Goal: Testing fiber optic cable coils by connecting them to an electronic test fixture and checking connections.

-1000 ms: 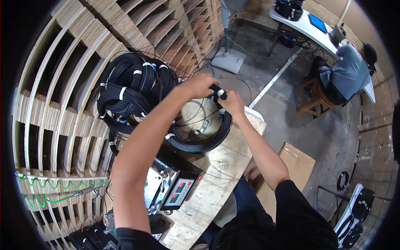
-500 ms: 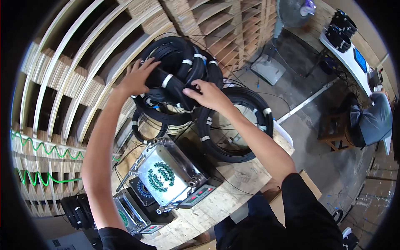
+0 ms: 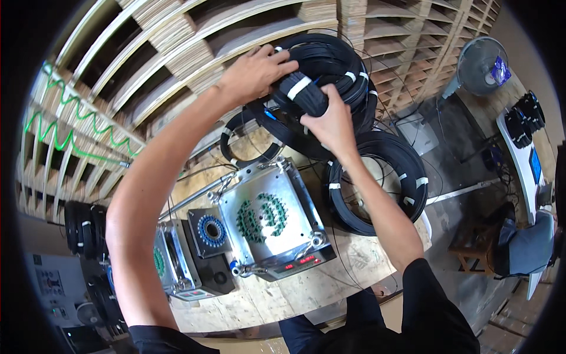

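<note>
A thick coil of black cable [image 3: 312, 101], bound with white tape, is tilted up between my hands at the far side of the table. My right hand [image 3: 336, 123] grips its near right side, thumb and fingers around the bundle. My left hand [image 3: 258, 74] curls over its left side just behind the white band; its fingertips are partly lost against the black cable. More black cable coils [image 3: 330, 53] are stacked directly behind it. To the right, a large taped coil [image 3: 420, 203] lies flat. A smaller cable ring [image 3: 224, 144] lies to the left, below my left wrist.
A metal-topped machine [image 3: 247, 203] with green pins stands mid-table, with a round blue fixture [image 3: 211, 230] and a second machine [image 3: 187, 259] on its left. Stacked wooden pallets [image 3: 194, 56] rise behind. At the right are a fan [image 3: 480, 65] and a seated person [image 3: 530, 242].
My view has swung left, so everything sits farther right. The coil under my hands is now lifted and tilted, its bundle end turned toward me; my left fingers have closed in on it.
</note>
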The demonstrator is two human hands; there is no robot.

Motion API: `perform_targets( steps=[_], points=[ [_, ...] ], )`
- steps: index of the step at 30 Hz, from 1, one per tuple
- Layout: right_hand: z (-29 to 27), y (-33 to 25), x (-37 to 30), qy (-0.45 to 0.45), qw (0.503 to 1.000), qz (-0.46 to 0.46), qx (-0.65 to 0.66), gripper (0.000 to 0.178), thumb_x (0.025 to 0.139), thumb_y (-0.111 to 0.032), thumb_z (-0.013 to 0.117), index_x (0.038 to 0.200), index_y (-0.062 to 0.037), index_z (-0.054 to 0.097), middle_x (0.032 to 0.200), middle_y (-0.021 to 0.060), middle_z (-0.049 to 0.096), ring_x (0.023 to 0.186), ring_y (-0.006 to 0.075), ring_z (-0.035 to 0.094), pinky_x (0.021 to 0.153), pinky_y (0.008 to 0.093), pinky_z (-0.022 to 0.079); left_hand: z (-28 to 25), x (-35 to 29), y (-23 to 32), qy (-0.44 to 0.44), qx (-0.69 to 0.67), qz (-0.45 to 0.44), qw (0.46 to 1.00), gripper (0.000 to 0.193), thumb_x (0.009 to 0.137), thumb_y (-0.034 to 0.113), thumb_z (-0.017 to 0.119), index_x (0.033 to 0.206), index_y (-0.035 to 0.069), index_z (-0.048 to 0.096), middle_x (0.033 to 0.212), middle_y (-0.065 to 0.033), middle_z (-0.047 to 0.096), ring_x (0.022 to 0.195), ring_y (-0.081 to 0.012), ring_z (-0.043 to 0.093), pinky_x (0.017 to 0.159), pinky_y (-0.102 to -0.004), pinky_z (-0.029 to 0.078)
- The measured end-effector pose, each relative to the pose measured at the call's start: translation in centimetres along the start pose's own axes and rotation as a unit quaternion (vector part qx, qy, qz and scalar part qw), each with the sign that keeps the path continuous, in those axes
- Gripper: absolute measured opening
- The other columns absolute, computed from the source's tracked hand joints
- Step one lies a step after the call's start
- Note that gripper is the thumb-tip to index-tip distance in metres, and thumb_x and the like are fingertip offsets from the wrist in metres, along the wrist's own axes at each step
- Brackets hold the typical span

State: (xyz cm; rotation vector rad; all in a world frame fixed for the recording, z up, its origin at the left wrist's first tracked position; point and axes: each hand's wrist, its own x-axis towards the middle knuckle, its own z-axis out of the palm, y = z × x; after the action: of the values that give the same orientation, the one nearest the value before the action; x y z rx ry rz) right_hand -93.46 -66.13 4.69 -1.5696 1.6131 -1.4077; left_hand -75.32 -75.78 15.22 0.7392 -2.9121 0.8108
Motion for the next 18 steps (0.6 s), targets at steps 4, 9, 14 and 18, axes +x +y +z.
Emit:
perform_targets(
  steps=[4, 9, 14, 18],
  points=[
    [-2.9, -4.4, 0.9, 0.005, 0.992, -0.118, 0.043, 0.05, 0.063, -0.018, 0.081, 0.106, -0.0019, 0.061, 0.093, 0.0227, 0.072, 0.091, 0.0374, 0.072, 0.082, 0.0414, 0.056, -6.3, -1.8, -1.1, 0.063, -0.019, -0.037, 0.997, 0.061, 0.076, 0.017, 0.082, 0.131, 0.017, 0.055, 0.12, -0.0053, 0.057, 0.118, -0.0294, 0.056, 0.1, -0.0443, 0.051],
    [-8.9, -12.7, 1.2, -0.067, 0.97, -0.2, 0.118, 0.045, 0.068, -0.016, 0.081, 0.106, 0.0009, 0.065, 0.087, 0.0117, 0.072, 0.068, 0.0193, 0.068, 0.063, 0.0306, 0.054, -22.1, -3.5, 0.9, 0.027, -0.039, -0.132, 0.99, 0.057, 0.074, 0.015, 0.08, 0.126, 0.007, 0.06, 0.12, -0.0199, 0.063, 0.117, -0.0307, 0.061, 0.099, -0.0438, 0.048],
    [-15.8, -23.8, -2.3, -0.037, 0.933, -0.339, 0.11, 0.035, 0.074, -0.004, 0.071, 0.108, 0.0013, 0.066, 0.074, 0.0033, 0.063, 0.059, 0.0091, 0.058, 0.055, 0.0262, 0.048, -31.5, -8.9, 2.1, 0.294, -0.095, -0.116, 0.944, 0.064, 0.069, 0.014, 0.081, 0.128, 0.003, 0.058, 0.109, -0.0191, 0.067, 0.103, -0.0338, 0.065, 0.092, -0.0426, 0.051],
    [-22.5, -29.0, -7.0, -0.034, 0.921, -0.378, 0.091, 0.038, 0.074, -0.004, 0.071, 0.111, 0.0026, 0.065, 0.069, 0.0022, 0.061, 0.056, 0.0098, 0.059, 0.053, 0.0269, 0.048, -38.3, -14.5, 6.9, 0.251, -0.224, -0.307, 0.89, 0.094, 0.076, 0.036, 0.088, 0.15, 0.009, 0.036, 0.11, -0.0198, 0.068, 0.104, -0.0242, 0.066, 0.088, -0.0384, 0.052]
  ],
)
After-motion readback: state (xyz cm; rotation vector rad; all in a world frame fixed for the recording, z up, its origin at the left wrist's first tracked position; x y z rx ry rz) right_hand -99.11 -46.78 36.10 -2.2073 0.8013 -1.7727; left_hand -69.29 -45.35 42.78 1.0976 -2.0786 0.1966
